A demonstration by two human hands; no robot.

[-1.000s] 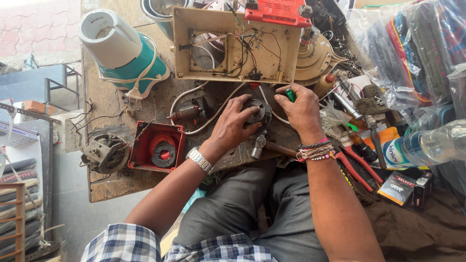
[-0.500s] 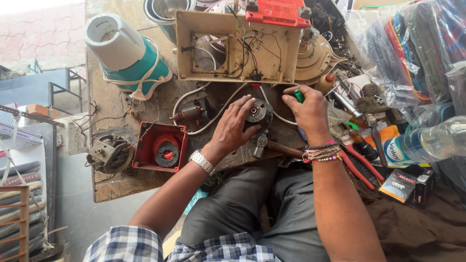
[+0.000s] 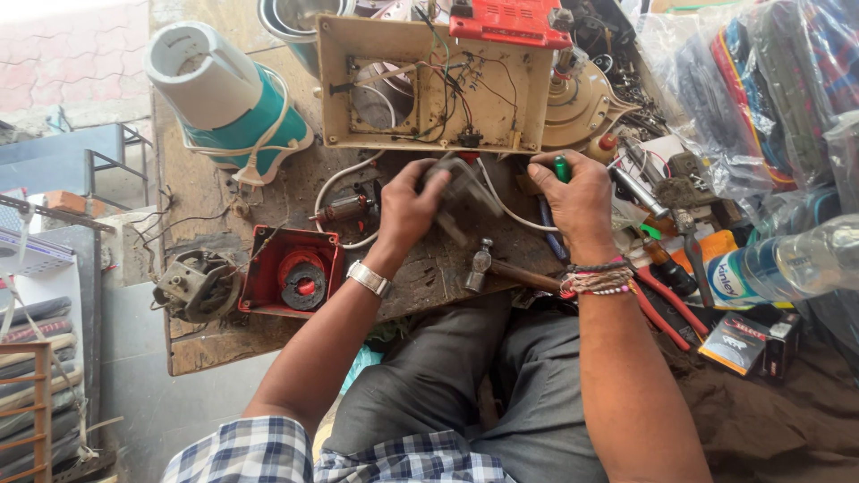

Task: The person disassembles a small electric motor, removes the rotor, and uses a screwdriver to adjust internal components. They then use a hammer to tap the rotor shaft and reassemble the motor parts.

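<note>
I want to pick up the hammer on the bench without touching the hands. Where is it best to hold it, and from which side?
Probably grip the wooden handle of the hammer, from the near bench edge. It lies flat, metal head pointing left, free between the left hand and right hand; the handle's far end goes under the right wrist.

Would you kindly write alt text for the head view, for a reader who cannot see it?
A seated person's left hand grips a blurred grey motor part over a cluttered wooden bench while the right hand holds a green-handled screwdriver. Nearby lie a hammer, a red housing and an open cream casing.
</note>
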